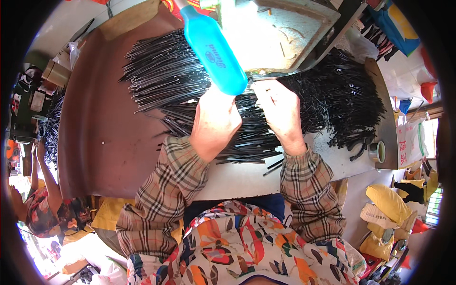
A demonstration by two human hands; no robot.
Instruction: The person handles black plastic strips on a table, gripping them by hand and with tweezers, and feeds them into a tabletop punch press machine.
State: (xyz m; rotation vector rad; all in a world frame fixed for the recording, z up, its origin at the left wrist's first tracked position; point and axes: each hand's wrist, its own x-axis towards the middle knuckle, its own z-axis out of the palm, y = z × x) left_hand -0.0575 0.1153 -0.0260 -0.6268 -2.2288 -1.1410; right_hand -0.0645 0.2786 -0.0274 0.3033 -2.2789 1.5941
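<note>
Grey metal is forming the near edge of the counter, where two loose strips are lying beside the right sleeve. Farther in, the middle pile is spreading beneath both hands, its long axis running mainly left to right. The left hand is standing over that pile's left half; its fingertips are hiding behind the blue handle, leaving its grip impossible to tell. The right hand is pinching a small dark piece at its fingertips, just beside the near lip of the tray. The piece is sitting up-left of that palm, the right hand being nearer; its long axis is not showing clearly. Toward the counter's right edge, pliers and a tin are resting below the right pile. Beyond the hands, the left pile is overlapping a brown mat.
</note>
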